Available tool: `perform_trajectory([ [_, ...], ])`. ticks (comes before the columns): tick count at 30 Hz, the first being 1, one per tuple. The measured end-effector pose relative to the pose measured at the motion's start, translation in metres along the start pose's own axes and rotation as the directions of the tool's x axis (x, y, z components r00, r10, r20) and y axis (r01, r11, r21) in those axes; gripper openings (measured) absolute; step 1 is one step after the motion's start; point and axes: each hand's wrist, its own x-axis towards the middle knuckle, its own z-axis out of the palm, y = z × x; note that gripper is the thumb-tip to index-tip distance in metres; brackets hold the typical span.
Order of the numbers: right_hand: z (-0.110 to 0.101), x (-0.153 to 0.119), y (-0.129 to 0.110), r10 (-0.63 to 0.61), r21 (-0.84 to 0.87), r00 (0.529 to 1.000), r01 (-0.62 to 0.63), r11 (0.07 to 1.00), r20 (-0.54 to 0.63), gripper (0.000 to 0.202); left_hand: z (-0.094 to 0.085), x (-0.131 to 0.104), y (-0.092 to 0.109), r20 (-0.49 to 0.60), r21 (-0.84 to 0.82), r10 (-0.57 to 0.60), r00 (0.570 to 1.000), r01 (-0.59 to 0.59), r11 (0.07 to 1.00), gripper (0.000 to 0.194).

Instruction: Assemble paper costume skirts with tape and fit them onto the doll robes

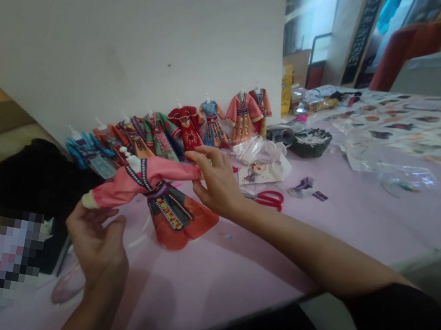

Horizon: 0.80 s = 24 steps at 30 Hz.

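Observation:
A small doll dress [171, 202] with pink sleeves, a dark beaded collar band and a green and orange skirt is held up above the pink tabletop. A white headless neck piece shows at its collar. My left hand [100, 232] is closed at the cream cuff of one sleeve, below and left of the dress. My right hand [217, 181] pinches the end of the other sleeve, which is stretched out sideways. The skirt hangs down and to the right between my hands.
Several similar doll dresses [210, 123] lean in a row against the white wall board [143, 20]. Red-handled scissors [269, 199], a printed card [259, 173], plastic wrapping [253, 149] and a dark bowl [312, 142] lie right. A black bag or cloth [29, 182] is at the left.

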Motion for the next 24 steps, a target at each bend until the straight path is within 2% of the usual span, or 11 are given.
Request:
perform_trajectory([
  [3,-0.005,-0.01,0.0,-0.129,-0.051,0.991,0.128,0.991,-0.025,0.038,0.002,-0.006,0.008,-0.119,-0.027,-0.012,0.993,0.009,1.0,0.062],
  [6,-0.004,-0.02,0.006,-0.338,-0.079,0.941,0.339,0.937,0.031,0.023,0.008,-0.012,0.018,-0.108,-0.046,-0.034,0.994,0.029,0.999,0.059],
  [8,0.0,-0.023,0.012,-0.393,-0.094,0.915,0.4,0.912,0.086,0.015,0.011,-0.017,0.023,-0.121,-0.046,-0.029,0.992,0.024,0.999,0.057],
  [15,0.016,-0.017,0.02,-0.348,-0.137,0.935,0.354,0.925,0.066,0.018,0.016,-0.023,0.027,-0.153,-0.04,0.069,0.986,-0.076,0.996,0.069],
  [17,0.018,-0.015,0.019,-0.348,-0.106,0.934,0.356,0.929,0.085,0.019,0.015,-0.02,0.024,-0.178,-0.083,0.009,0.984,-0.024,0.996,0.067],
  [18,0.018,-0.014,0.019,-0.343,-0.09,0.934,0.352,0.932,0.104,0.019,0.014,-0.018,0.021,-0.193,-0.114,-0.062,0.979,0.041,0.993,0.064],
  [21,0.019,-0.012,0.018,-0.317,-0.053,0.935,0.329,0.943,0.159,0.016,0.007,-0.012,0.01,-0.212,-0.196,-0.332,0.919,0.292,0.936,0.05],
  [22,0.019,-0.011,0.018,-0.314,-0.045,0.935,0.325,0.945,0.165,0.015,0.004,-0.012,0.008,-0.217,-0.199,-0.372,0.902,0.332,0.922,0.047],
  [23,0.019,-0.01,0.018,-0.316,-0.038,0.935,0.325,0.945,0.161,0.014,0.001,-0.013,0.006,-0.232,-0.178,-0.352,0.907,0.316,0.932,0.048],
  [24,0.019,-0.009,0.018,-0.32,-0.032,0.935,0.328,0.944,0.151,0.013,-0.002,-0.016,0.007,-0.258,-0.124,-0.252,0.932,0.227,0.966,0.052],
])
